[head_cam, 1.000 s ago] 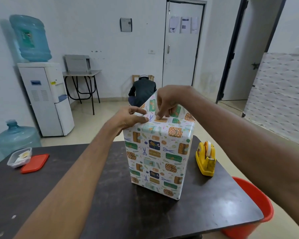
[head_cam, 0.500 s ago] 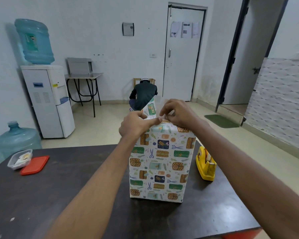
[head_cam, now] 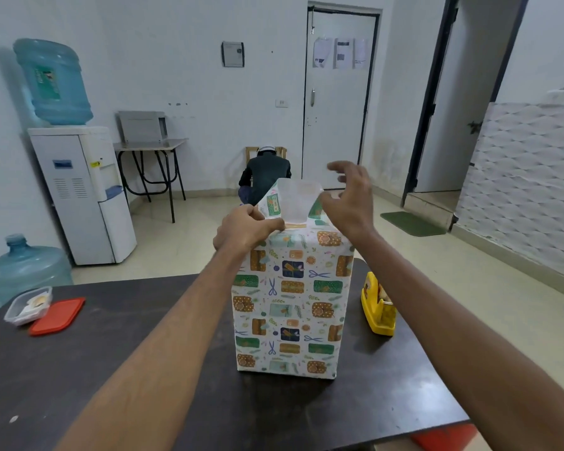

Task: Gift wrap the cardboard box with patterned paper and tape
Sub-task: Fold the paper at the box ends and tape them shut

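The tall box (head_cam: 290, 307) stands upright on the dark table (head_cam: 111, 369), its sides covered in white paper patterned with gifts and scissors. At its top a loose paper flap (head_cam: 295, 200) sticks up, showing its white back. My left hand (head_cam: 246, 227) pinches the folded paper at the top left edge, at the foot of the flap. Just right of the flap, my right hand (head_cam: 349, 198) hovers above the top right corner with fingers spread, holding nothing. A yellow tape dispenser (head_cam: 378, 304) sits on the table right of the box.
A plastic container (head_cam: 28, 304) and its red lid (head_cam: 57, 315) lie at the table's left end. A red bucket (head_cam: 443, 437) shows below the table's right edge. Behind are a water dispenser (head_cam: 82, 190), a spare water bottle (head_cam: 23, 268) and a crouching person (head_cam: 266, 174).
My right hand has let go of the top fold and lifted up and to the right, opening. The flap now stands free. The left hand keeps its pinch.
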